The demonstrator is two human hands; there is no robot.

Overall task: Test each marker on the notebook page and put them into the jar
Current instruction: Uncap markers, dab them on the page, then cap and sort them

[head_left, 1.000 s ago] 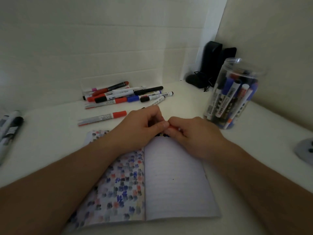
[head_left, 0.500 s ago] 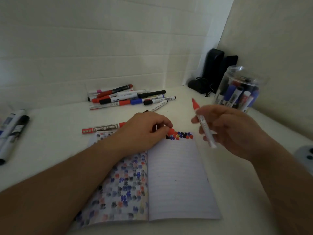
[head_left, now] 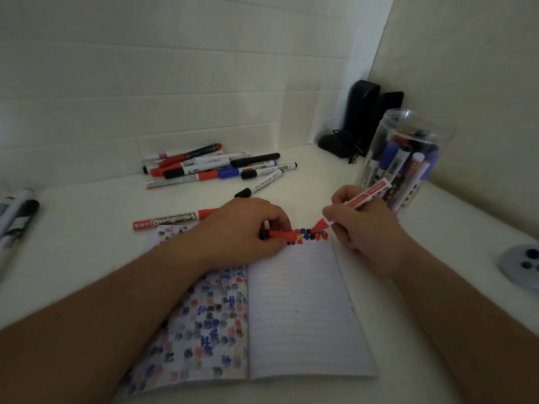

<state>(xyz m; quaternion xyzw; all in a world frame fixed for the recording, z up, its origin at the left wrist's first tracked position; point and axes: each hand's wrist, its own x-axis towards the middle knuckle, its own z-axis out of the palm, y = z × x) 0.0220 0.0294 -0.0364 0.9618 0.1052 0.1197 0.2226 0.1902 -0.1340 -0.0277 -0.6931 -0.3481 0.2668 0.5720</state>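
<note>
Currently: red marker (head_left: 360, 201), uncapped, pinched in right hand (head_left: 361, 225), tip on the notebook page (head_left: 303, 310) at its top row of marks. Left hand (head_left: 248, 228) pinches the red cap (head_left: 281, 234). Likely light, rigid, smooth; take mid-barrel. Jar (head_left: 408, 158) just beside.

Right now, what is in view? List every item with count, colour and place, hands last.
notebook: one, open, lined right page, ink-dotted left page, front centre
test marks: a row, red, blue and black, top of right page
red marker: one, uncapped, tip at the marks
cap: one, red, at page top
whiteboard marker: one, red, behind notebook
marker pile: many, mixed colours, by back wall
jar: one, clear, holds markers, right
black objects: two, corner
left hand: pinches cap
right hand: grips red marker
</note>
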